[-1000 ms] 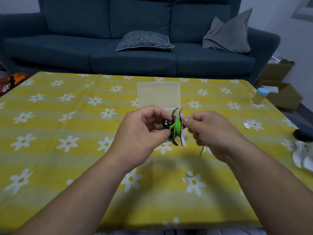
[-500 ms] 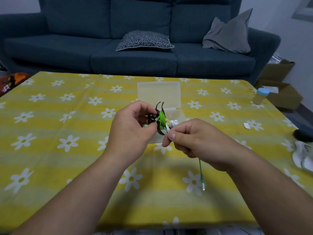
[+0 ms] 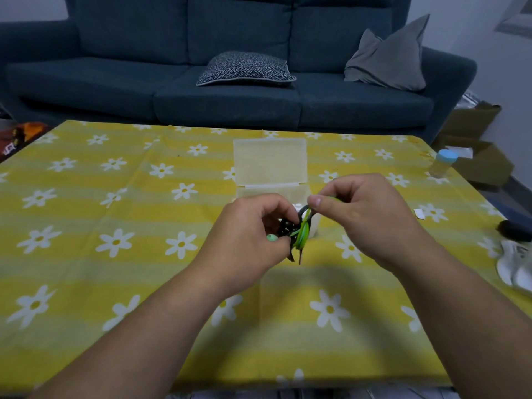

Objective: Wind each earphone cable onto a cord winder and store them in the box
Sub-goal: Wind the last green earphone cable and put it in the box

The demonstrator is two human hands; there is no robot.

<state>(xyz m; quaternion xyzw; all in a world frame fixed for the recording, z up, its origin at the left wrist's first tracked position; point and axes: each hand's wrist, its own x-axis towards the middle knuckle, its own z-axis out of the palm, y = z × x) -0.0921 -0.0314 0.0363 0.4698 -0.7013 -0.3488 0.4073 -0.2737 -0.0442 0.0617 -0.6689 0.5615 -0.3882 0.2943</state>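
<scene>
Closest in, both forearms reach out over the yellow daisy-print bench [image 3: 115,283], and the hands meet just above it at centre. The left hand [image 3: 244,240] has its grip curled round the dark cord winder [image 3: 294,249], and a pale green earbud [image 3: 271,237] peeps out beside the thumb. The winder shows edge-on, its long axis running roughly 12 to 6 o'clock, with the prongs poking down at 6.

The green earphone cable [image 3: 303,234] is wrapped round the middle of the winder. Up at 1 o'clock from the winder, the right hand [image 3: 365,220] has its grip narrow, thumb and forefinger pinching the cable where it leaves the top. That's the nearer hand to the loose end, so I'd judge the next turn comes over the top from there. No slack can be seen below the hands.

Straight ahead at 12 o'clock, just beyond the knuckles, the clear box [image 3: 270,161] waits with its lid upright. Further back sits the blue sofa [image 3: 115,82] with a patterned cushion [image 3: 244,67].
</scene>
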